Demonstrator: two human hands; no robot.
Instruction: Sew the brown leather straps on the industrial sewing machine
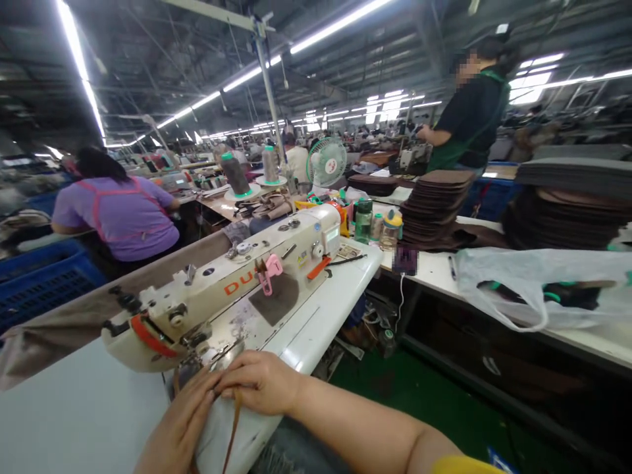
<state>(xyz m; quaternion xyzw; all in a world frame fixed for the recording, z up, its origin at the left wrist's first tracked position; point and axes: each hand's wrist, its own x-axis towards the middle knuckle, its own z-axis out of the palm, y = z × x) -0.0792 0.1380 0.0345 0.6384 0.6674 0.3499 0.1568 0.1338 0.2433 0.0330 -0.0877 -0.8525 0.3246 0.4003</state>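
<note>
Strap stock: thin brown leather strap (233, 428), narrow, limp, light. It drapes off the front edge of the sewing machine table (326, 309) and hangs down, so no stiffness to count on. My read: it will flop and twist if held at one point only; best pinched flat on both sides close to the needle area, with some tension kept along its length. The surface looks smooth and may slide under the fingers.

Right hand (261, 382): fingers curled together, tips pressing down on the strap's upper end just in front of the presser foot (205, 349).

Left hand (180, 428): fingers extended and close together, lying alongside the strap and touching it from the left. Can't tell whether the thumb is under it.

The strap runs between the two hands, under the right fingertips, below the head of the sewing machine (222, 289).
</note>
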